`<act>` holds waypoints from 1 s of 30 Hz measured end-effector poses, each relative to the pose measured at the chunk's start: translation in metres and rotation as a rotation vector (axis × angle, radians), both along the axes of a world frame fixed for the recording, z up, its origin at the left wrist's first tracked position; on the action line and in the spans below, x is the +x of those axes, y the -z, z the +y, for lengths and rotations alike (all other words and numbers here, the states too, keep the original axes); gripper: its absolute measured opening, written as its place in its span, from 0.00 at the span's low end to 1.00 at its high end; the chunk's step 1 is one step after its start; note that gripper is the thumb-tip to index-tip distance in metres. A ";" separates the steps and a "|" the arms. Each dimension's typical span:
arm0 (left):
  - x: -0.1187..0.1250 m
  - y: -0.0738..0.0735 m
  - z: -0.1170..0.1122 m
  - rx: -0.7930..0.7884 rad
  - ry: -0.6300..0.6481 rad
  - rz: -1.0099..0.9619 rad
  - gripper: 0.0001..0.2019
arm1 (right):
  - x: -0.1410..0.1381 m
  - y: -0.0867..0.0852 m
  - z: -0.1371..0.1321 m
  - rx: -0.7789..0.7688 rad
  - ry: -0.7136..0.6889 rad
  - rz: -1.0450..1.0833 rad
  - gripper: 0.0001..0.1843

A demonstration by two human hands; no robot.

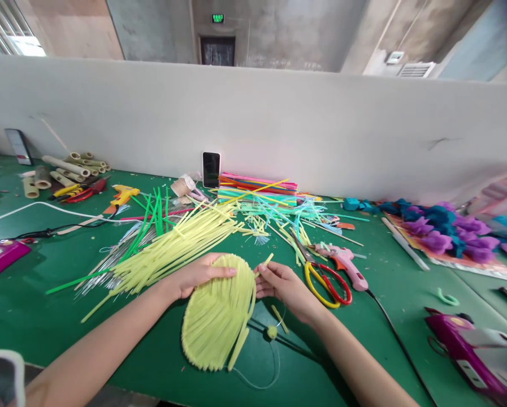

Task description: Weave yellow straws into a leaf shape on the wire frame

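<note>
A leaf-shaped panel of yellow straws [217, 319] lies on the green table [50, 316] in front of me. My left hand [198, 276] rests flat on its upper left part, fingers stretched across the straws. My right hand [281, 285] is at the panel's upper right edge, its fingers pinched on a short yellow straw [265, 263] that sticks up from the rim. A small yellow ball [272, 332] and a loose straw piece [278, 317] lie just below my right wrist.
A heap of loose yellow straws [172, 249] lies to the left, with green straws [151, 220] behind. Yellow and red scissors [327, 282] and a pink glue gun [346, 263] lie to the right. Stacked coloured straws [257, 189], a phone [211, 169] and purple-blue flowers [443, 229] stand further back.
</note>
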State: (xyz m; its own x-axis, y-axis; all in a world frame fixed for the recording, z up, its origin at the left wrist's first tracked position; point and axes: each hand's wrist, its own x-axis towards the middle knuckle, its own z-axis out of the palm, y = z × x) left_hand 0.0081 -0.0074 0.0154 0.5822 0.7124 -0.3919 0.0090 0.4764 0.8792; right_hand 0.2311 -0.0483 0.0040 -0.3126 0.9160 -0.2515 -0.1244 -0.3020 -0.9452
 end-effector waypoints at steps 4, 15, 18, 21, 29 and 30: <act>-0.002 -0.003 0.001 -0.012 -0.008 0.001 0.20 | 0.006 0.003 0.003 -0.060 -0.030 0.098 0.18; -0.005 -0.012 -0.001 -0.010 0.013 -0.010 0.20 | 0.017 0.008 0.008 -0.170 -0.116 0.122 0.17; -0.005 -0.012 -0.001 -0.004 0.001 -0.016 0.20 | 0.018 0.008 0.008 -0.186 -0.150 0.104 0.18; -0.006 -0.012 0.000 0.003 0.029 -0.022 0.20 | 0.019 0.007 0.008 -0.196 -0.170 0.093 0.20; -0.008 -0.007 0.001 0.024 0.091 -0.008 0.22 | 0.011 0.004 0.003 -0.192 -0.124 0.077 0.19; -0.008 -0.006 0.001 0.025 0.099 -0.009 0.22 | 0.009 0.004 0.002 -0.189 -0.121 0.079 0.20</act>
